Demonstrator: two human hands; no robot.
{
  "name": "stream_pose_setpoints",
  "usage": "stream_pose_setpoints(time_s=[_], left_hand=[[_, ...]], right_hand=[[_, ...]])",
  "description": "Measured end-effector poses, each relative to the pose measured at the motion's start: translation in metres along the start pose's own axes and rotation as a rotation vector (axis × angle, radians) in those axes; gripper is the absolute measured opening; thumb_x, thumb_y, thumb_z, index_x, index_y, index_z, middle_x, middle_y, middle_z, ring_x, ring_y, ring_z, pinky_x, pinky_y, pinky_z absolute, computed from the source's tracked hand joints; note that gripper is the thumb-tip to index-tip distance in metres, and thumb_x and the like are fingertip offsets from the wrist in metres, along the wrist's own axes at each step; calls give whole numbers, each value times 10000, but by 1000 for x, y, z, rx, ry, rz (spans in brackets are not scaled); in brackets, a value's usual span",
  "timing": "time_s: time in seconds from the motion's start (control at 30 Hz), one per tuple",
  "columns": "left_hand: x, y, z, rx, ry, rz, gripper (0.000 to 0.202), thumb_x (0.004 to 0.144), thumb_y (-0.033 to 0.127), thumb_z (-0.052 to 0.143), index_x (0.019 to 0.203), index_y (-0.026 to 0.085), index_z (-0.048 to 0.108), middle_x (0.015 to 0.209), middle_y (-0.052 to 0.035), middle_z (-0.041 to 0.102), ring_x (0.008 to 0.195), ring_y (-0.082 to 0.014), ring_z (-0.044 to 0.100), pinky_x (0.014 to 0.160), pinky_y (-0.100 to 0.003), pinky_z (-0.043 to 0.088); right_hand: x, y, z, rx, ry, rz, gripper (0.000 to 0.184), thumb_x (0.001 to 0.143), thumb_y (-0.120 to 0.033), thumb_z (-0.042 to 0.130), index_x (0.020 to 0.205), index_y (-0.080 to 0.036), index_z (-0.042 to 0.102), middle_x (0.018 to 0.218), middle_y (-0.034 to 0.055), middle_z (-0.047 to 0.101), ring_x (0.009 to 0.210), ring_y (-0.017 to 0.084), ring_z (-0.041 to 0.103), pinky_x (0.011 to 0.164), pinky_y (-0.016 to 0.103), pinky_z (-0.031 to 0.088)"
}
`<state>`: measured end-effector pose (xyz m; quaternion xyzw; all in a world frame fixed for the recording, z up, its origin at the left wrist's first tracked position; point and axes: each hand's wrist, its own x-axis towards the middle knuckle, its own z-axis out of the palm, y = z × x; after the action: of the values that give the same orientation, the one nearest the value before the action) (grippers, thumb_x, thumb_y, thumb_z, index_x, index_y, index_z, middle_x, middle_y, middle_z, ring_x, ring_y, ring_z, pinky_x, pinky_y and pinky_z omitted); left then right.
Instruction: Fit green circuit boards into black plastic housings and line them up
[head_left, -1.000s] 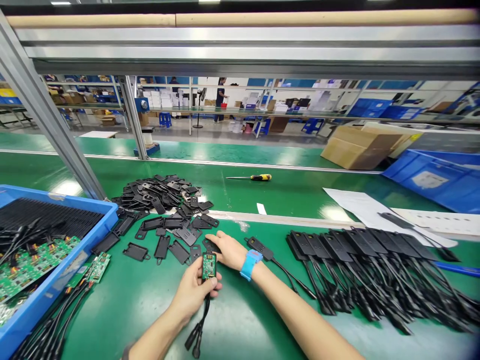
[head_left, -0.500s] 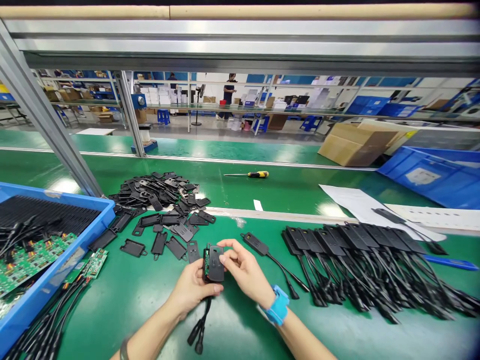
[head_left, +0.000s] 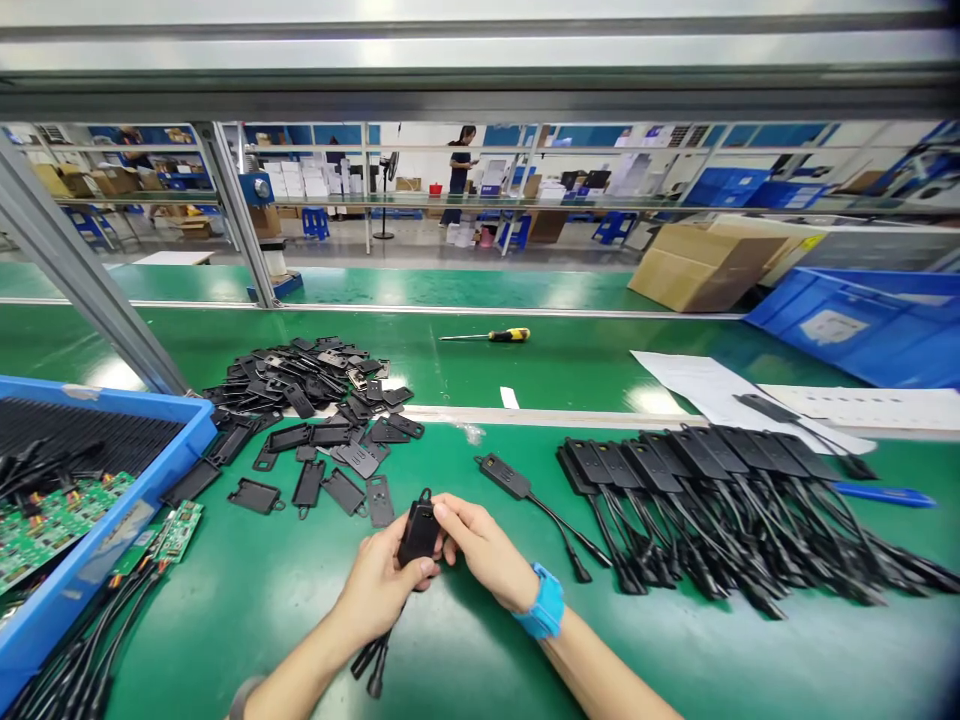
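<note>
Between my two hands is a small black plastic controller case (head_left: 418, 534), with a loop at its top and short black cables hanging below. My left hand (head_left: 381, 578) is closed round its left side and lower end. The thumb and fingers of my right hand (head_left: 478, 545) pinch its upper right edge. The case looks closed, with no green board showing. Just beyond it lie loose black case halves (head_left: 345, 490), and a larger heap of them (head_left: 300, 375) sits farther back. To the right rests one cabled case (head_left: 504, 475) by itself.
Rows of cabled black cases (head_left: 675, 465) lie on the right. A blue bin (head_left: 196, 425) with green circuit boards (head_left: 64, 515) stands at left, boards with cables (head_left: 180, 530) beside it. A screwdriver (head_left: 510, 335), a blue pen (head_left: 885, 494) and a cardboard box (head_left: 697, 265) are farther off.
The cover has come down over the green board, which showed at the case's left side before. The case has turned slightly in my hands, and the view has shifted a little.
</note>
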<state>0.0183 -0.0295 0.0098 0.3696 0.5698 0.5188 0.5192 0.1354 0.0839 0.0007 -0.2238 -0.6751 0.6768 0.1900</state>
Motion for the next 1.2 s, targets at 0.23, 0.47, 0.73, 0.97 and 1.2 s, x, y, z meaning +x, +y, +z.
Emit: stream_pose_setpoints(time_s=[0.23, 0.47, 0.73, 0.97, 1.2], left_hand=[[3, -9, 6, -131, 40, -21, 618, 735, 331, 706, 1278, 160, 464, 941, -94, 647, 739, -171, 647, 657, -267, 526], [2, -10, 5, -77, -61, 38, 1086, 648, 127, 720, 1483, 290, 44, 1386, -169, 443, 1102, -222, 562, 865, -331, 482], [-41, 51, -31, 745, 13, 206, 508, 797, 258, 605, 1298, 258, 521, 1303, -82, 565, 1175, -291, 523, 1009, -429, 384], [-113, 42, -127, 1606, 777, -436, 291, 801, 17, 347, 977, 84, 569, 947, -196, 604, 894, -294, 598, 735, -390, 472], [-143, 31, -144, 1446, 814, -368, 169, 867, 149, 349, 977, 166, 476, 836, -77, 617, 724, -219, 624, 629, -305, 448]], right_hand=[[-3, -1, 10, -264, 132, -87, 354, 928, -478, 435, 1013, -163, 573, 779, 34, 547, 646, 167, 523, 580, 278, 457], [-4, 0, 2, -922, 182, -213, 462, 895, -183, 423, 1350, -124, 376, 1131, 145, 476, 953, 255, 556, 846, 401, 507], [-3, 27, -48, -1588, 277, -247, 313, 859, -117, 395, 1074, -48, 612, 932, 195, 567, 820, 315, 560, 719, 427, 514], [-7, 19, -34, -1387, 305, -436, 366, 901, -227, 335, 1095, -122, 626, 990, 168, 573, 869, 305, 563, 715, 426, 509], [-17, -4, 12, -660, -63, -234, 328, 923, -358, 396, 1060, -209, 653, 998, 98, 618, 868, 250, 598, 760, 404, 506]])
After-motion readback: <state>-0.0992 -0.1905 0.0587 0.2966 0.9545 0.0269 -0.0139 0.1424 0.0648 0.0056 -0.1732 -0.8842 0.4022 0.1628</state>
